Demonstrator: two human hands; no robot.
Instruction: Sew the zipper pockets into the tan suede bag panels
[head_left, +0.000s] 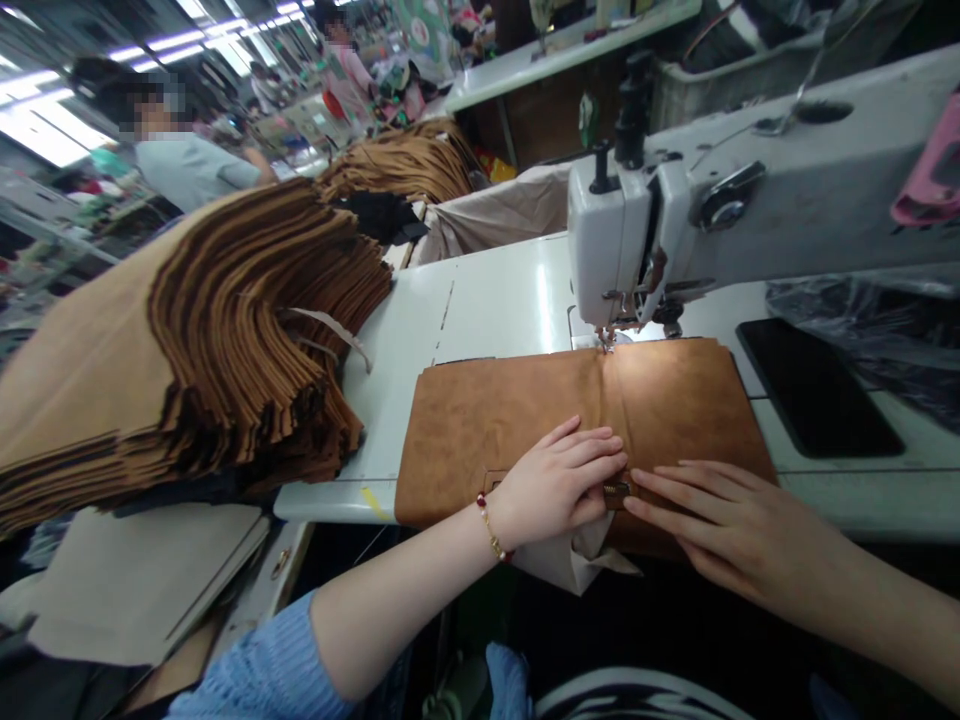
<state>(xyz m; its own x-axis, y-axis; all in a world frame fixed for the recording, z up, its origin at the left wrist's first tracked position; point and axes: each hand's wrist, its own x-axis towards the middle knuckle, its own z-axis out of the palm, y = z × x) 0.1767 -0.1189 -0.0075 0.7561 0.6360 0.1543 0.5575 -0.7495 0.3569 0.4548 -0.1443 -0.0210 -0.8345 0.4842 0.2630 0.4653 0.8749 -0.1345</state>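
A brown leather-like panel [510, 410] with a seam down it lies on the sewing machine bed, its far edge at the needle of the sewing machine [611, 240]. My left hand [562, 475] rests on the panel with its fingers stretched out, thumb partly hidden. My right hand [739, 525] lies on the panel's right side, fingers extended and pointing left. Between the fingertips of both hands shows a short piece of zipper [616, 490]. Beige lining cloth [574, 560] hangs below my left hand over the table's front edge.
A tall stack of brown panels [247, 330] stands at the left, with another brown pile [405, 165] behind it. A black phone [817, 390] and plastic-wrapped material [877, 330] lie at the right. Beige sheets [150, 580] sit lower left. A person [187, 165] is in the background.
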